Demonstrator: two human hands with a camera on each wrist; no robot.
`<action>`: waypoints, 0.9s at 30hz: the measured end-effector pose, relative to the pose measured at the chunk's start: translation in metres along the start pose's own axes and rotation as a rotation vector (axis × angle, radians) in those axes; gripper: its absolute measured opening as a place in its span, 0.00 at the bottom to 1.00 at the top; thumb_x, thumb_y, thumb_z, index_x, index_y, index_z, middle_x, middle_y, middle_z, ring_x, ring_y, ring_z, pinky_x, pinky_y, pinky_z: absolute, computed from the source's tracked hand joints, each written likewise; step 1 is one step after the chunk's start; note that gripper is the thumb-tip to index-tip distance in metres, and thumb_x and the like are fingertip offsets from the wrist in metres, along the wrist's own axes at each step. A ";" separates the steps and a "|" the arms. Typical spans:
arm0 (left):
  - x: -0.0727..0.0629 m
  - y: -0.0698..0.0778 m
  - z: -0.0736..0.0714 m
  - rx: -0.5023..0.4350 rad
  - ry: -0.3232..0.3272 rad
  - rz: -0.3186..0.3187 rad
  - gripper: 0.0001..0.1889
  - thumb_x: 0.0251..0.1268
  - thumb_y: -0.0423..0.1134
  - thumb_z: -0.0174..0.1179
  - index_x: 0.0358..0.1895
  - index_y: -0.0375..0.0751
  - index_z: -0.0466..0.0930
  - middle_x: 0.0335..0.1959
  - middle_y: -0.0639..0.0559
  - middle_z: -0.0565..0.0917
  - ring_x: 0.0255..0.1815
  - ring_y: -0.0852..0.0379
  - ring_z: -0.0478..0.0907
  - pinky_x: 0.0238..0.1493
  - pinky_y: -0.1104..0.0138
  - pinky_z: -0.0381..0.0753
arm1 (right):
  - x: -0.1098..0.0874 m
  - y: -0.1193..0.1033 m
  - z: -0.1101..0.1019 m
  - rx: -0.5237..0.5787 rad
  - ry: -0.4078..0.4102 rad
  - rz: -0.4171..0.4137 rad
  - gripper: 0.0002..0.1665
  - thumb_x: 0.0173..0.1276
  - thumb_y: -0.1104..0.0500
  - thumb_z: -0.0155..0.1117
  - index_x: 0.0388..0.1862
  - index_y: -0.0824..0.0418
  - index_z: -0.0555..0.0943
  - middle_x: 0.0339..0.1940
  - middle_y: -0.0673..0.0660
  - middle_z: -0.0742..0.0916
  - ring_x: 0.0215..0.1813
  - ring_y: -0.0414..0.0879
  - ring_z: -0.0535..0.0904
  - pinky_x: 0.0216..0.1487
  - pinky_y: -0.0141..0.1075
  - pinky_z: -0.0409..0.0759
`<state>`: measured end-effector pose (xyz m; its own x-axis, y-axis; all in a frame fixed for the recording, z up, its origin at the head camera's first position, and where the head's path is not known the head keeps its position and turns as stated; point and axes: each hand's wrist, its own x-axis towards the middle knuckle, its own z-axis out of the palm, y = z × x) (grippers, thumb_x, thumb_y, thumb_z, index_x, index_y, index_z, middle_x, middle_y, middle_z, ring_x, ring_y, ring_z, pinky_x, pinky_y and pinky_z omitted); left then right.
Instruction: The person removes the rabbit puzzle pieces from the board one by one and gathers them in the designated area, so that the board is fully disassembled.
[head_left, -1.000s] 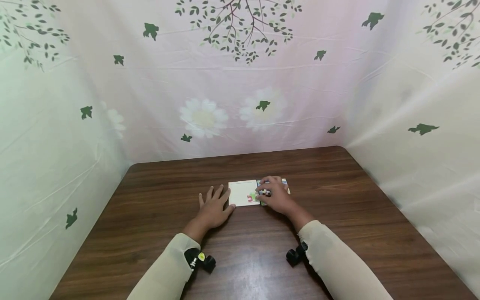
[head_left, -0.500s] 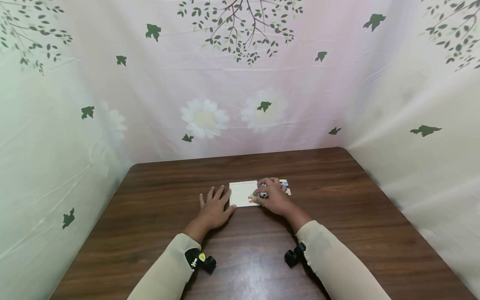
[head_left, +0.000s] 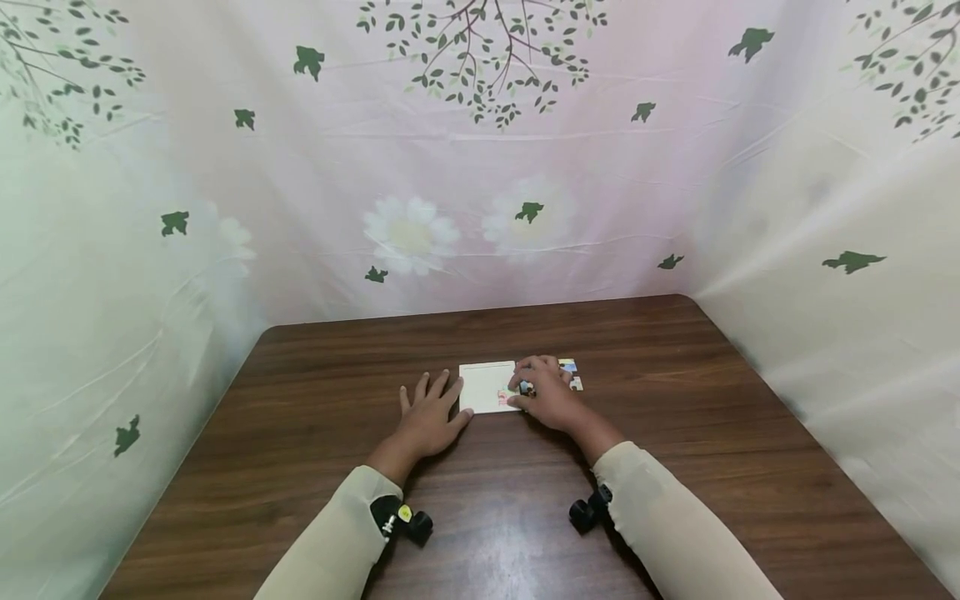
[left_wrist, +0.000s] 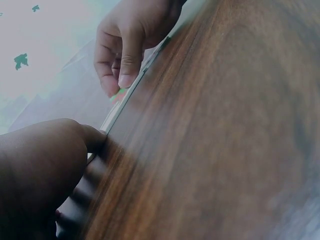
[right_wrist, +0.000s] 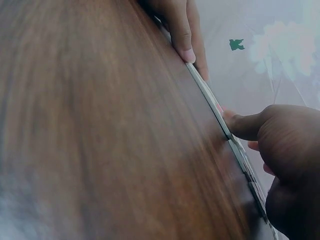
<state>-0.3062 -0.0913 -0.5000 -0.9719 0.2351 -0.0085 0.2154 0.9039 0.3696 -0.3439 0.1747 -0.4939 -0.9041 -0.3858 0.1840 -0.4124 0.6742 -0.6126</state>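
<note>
A flat white puzzle board [head_left: 480, 387] lies on the table, with a small pink puzzle piece [head_left: 503, 398] near its lower right corner. My left hand [head_left: 426, 425] rests spread out, its thumb and index fingertip touching the board's left edge. My right hand [head_left: 550, 390] is bent over the board's right side. Its thumb and index finger pinch at a small green puzzle piece [left_wrist: 120, 93], mostly covered by the fingertips. Colourful printed puzzle pieces [head_left: 576, 383] show beyond the right hand, the rest hidden under it.
The brown wooden table [head_left: 480, 492] has raised fabric walls round it. A patterned curtain [head_left: 465, 183] with leaves, birds and daisies hangs at the back. Both sleeves carry black wrist cameras [head_left: 585, 515].
My right hand has shifted slightly left and down onto the board's right edge, now covering the green piece. The left hand has stayed where it was.
</note>
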 end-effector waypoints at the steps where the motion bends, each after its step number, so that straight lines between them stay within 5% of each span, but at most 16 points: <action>1: 0.000 0.000 0.000 0.000 0.000 0.001 0.37 0.85 0.64 0.51 0.89 0.57 0.60 0.92 0.45 0.54 0.93 0.32 0.43 0.84 0.23 0.34 | 0.000 0.000 0.000 0.000 0.006 -0.005 0.04 0.74 0.53 0.77 0.43 0.48 0.89 0.70 0.58 0.82 0.81 0.65 0.63 0.77 0.73 0.50; 10: 0.000 0.001 -0.002 0.004 0.004 0.012 0.37 0.85 0.65 0.50 0.89 0.57 0.61 0.92 0.45 0.55 0.93 0.31 0.43 0.83 0.22 0.35 | 0.000 0.000 0.001 0.026 0.061 -0.020 0.04 0.71 0.58 0.79 0.42 0.50 0.90 0.49 0.51 0.92 0.62 0.52 0.82 0.66 0.58 0.60; 27: -0.001 0.000 -0.002 -0.003 0.001 0.012 0.37 0.85 0.64 0.51 0.89 0.57 0.60 0.92 0.44 0.55 0.93 0.31 0.43 0.83 0.22 0.35 | -0.003 -0.003 -0.001 -0.003 0.041 -0.109 0.16 0.70 0.62 0.79 0.55 0.53 0.92 0.60 0.53 0.92 0.68 0.55 0.83 0.71 0.63 0.62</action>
<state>-0.3050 -0.0918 -0.4981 -0.9695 0.2452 -0.0031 0.2264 0.8999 0.3727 -0.3402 0.1749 -0.4919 -0.8575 -0.4312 0.2805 -0.5089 0.6316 -0.5848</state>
